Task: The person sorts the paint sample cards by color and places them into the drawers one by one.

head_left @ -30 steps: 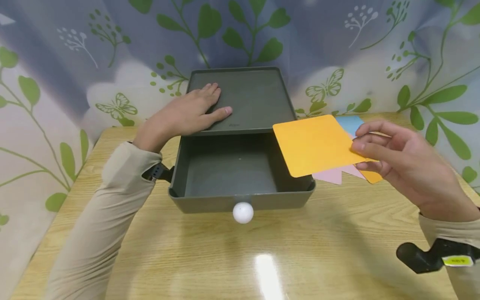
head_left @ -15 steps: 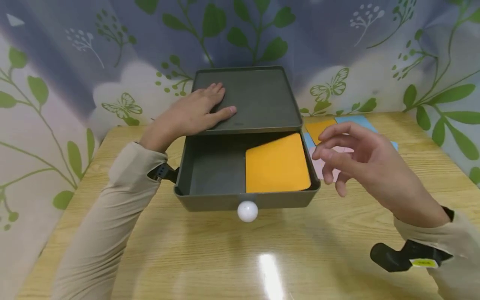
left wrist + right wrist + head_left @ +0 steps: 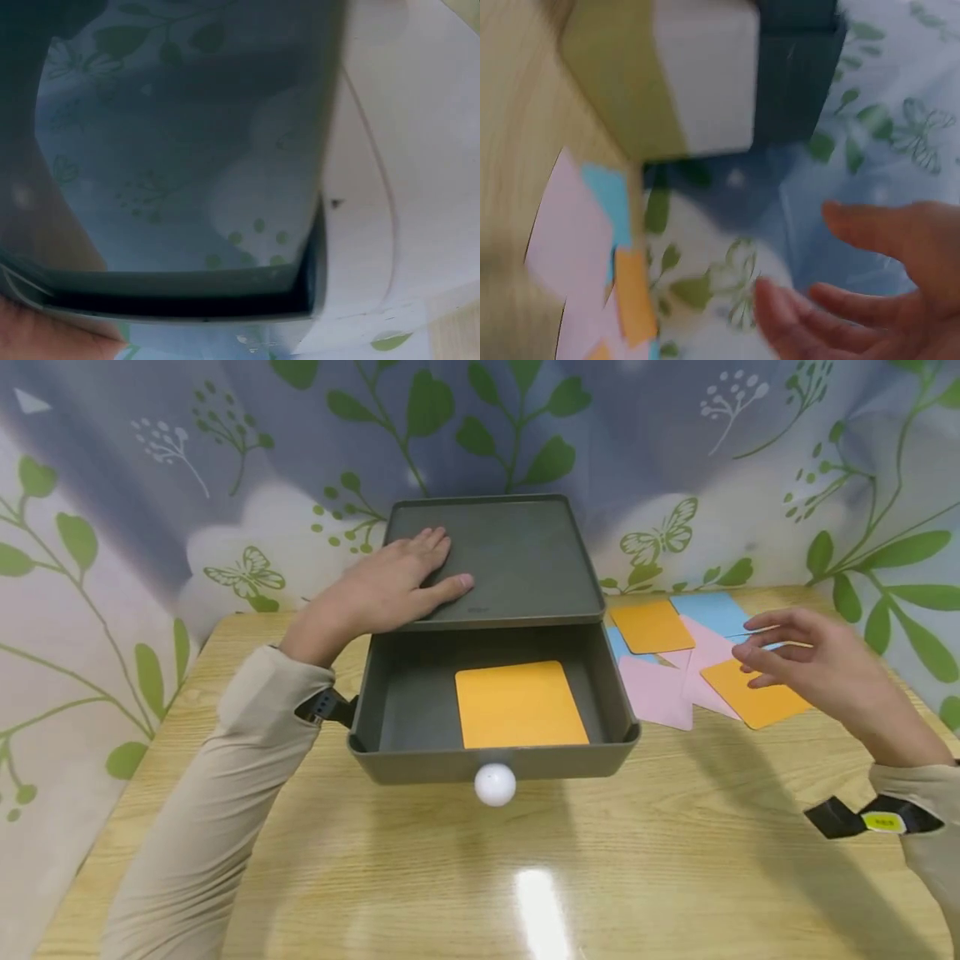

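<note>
My left hand (image 3: 390, 578) rests flat on the top of a dark grey drawer box (image 3: 517, 560), fingers spread out. Its drawer (image 3: 420, 764) is pulled out toward me, with a round white knob (image 3: 495, 785) on the front. One orange square card (image 3: 521, 706) lies on the drawer floor. To the right, my right hand (image 3: 832, 668) hovers over a loose spread of cards, its fingers loosely bent and holding nothing. Below it lies another orange card (image 3: 757, 702). In the right wrist view, the right hand (image 3: 870, 300) shows a gap between thumb and fingers.
Right of the box, pink cards (image 3: 660, 693), blue cards (image 3: 708, 612) and an orange card (image 3: 652, 627) overlap on the wooden table (image 3: 420, 868). A leaf-patterned curtain (image 3: 285, 460) hangs close behind the box.
The orange card left my right hand, dropped into the drawer and now lies flat there. My right hand has moved back right over the cards. My left hand stays on the box.
</note>
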The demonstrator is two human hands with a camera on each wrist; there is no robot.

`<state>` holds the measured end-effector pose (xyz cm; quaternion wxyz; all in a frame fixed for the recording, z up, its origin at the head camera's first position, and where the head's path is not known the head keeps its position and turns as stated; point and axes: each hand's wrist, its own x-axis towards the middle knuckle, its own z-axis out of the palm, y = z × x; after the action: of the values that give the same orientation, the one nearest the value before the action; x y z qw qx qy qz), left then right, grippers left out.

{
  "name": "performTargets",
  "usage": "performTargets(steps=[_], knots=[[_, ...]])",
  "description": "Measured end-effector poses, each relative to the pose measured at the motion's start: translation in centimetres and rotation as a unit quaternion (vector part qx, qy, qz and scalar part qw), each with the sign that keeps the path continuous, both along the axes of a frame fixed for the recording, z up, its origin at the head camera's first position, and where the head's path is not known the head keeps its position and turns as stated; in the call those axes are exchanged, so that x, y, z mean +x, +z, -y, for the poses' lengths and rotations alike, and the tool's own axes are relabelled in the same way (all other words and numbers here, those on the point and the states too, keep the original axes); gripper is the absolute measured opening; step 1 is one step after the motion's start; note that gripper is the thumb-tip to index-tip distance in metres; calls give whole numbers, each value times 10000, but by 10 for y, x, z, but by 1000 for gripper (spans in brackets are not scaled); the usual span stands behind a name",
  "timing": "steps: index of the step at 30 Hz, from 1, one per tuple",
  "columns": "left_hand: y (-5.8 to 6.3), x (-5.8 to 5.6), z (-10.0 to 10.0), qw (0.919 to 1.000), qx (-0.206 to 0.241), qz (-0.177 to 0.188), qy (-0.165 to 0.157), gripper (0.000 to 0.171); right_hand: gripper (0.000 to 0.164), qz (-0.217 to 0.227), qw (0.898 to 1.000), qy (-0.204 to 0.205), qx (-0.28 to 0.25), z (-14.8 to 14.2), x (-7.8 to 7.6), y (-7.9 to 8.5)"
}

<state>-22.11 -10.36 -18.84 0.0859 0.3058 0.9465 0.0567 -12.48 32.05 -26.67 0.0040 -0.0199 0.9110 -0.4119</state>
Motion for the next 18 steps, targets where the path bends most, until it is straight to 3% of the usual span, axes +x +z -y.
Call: performTargets(steps=[2,5,11,18], knots=[[0,0,1,10000,-21,0,13,74,59,404,9961,66,778,-14,-4,-8],[0,0,1,10000,-55,-11,15,74,78,862,9820,191,1671,-31,-6,-22],[-2,-1,1,9999,-102,-80,18,74,88,1140,9689,116,2192,-55,-9,-47],[-2,-3,0,9999,-96,-107,-53,73,98,1528,9602,214,2329,-74,-17,-61]])
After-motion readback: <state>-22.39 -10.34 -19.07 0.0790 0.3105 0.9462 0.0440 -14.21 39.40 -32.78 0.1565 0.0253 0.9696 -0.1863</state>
